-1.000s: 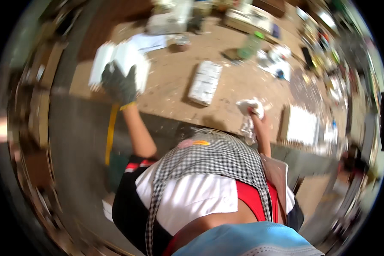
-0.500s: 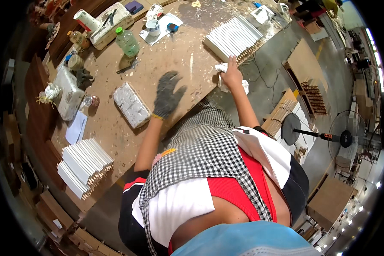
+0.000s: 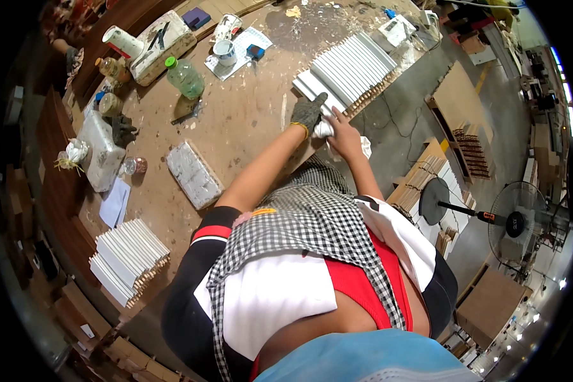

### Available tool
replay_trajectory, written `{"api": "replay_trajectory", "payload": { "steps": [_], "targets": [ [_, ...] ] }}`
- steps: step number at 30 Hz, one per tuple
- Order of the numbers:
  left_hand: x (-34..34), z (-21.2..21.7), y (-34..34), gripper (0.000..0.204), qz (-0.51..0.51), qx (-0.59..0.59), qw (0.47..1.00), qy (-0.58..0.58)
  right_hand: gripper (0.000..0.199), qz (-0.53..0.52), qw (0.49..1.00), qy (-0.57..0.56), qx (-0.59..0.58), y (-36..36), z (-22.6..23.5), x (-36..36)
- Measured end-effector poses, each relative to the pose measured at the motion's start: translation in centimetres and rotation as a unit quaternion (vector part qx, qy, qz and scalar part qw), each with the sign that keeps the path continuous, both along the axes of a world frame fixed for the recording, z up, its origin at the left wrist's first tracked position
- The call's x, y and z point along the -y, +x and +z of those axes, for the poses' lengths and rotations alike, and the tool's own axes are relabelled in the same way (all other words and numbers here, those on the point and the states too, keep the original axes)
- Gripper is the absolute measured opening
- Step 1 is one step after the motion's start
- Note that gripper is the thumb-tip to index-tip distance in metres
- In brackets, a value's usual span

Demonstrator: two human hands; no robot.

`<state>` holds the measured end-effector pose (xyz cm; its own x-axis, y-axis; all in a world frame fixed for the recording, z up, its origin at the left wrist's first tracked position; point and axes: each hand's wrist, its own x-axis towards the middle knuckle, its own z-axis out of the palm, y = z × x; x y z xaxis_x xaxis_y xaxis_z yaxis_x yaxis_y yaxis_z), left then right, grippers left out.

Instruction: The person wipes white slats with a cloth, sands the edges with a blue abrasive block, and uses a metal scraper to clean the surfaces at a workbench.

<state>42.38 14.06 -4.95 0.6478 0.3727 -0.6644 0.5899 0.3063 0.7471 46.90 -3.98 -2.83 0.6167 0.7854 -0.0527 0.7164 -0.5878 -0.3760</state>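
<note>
The left hand (image 3: 309, 111), in a dark glove, lies flat on the near end of the stack of white strips (image 3: 350, 67), fingers spread, likely to keep it steady. The bare right hand (image 3: 344, 137) is closed on a white cloth (image 3: 325, 129) just beside that stack, at the bench (image 3: 248, 127) edge. A green bottle (image 3: 184, 77) stands well left of the stack.

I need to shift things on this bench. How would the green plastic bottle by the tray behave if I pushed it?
The green plastic bottle stands upright on the dusty workbench, taller than its base, so a push near the cap would probably tip it. Being round, it would likely roll once down. How full it is can't be seen, so its weight is uncertain.
</note>
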Motion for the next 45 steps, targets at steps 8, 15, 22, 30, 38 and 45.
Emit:
{"api": "replay_trajectory", "payload": {
  "steps": [8, 15, 22, 30, 38, 45],
  "targets": [
    [-0.9, -5.1, 2.2, 0.077, 0.206, -0.014, 0.969, 0.139, 0.056, 0.023, 0.99, 0.075, -0.12, -1.0, 4.9, 0.1],
    [-8.5, -1.2, -13.7, 0.05, 0.099, 0.109, 0.979, 0.145, 0.048, -0.135, 0.924, 0.192, -0.302, 0.7, 5.3, 0.2],
    [-12.6, -4.1, -25.8, 0.072, -0.065, -0.147, 0.859, 0.487, 0.043, -0.111, 0.855, 0.255, -0.438, 2.4, 3.0, -4.1],
    [-4.3, -2.9, -23.7, 0.101, 0.08, -0.191, 0.787, 0.581, 0.056, 0.015, 0.898, 0.228, -0.376, -0.4, 8.5, -14.3],
    [-3.8, 4.5, -25.3, 0.083, 0.171, -0.144, 0.873, 0.434, 0.057, 0.257, 0.902, 0.331, -0.099, -7.7, 11.2, -36.2],
    [-1.0, 2.7, -31.7, 0.084, 0.282, -0.217, 0.738, 0.574, 0.064, 0.396, 0.854, 0.325, 0.092, -10.8, 4.2, -46.5]
  ]
}}
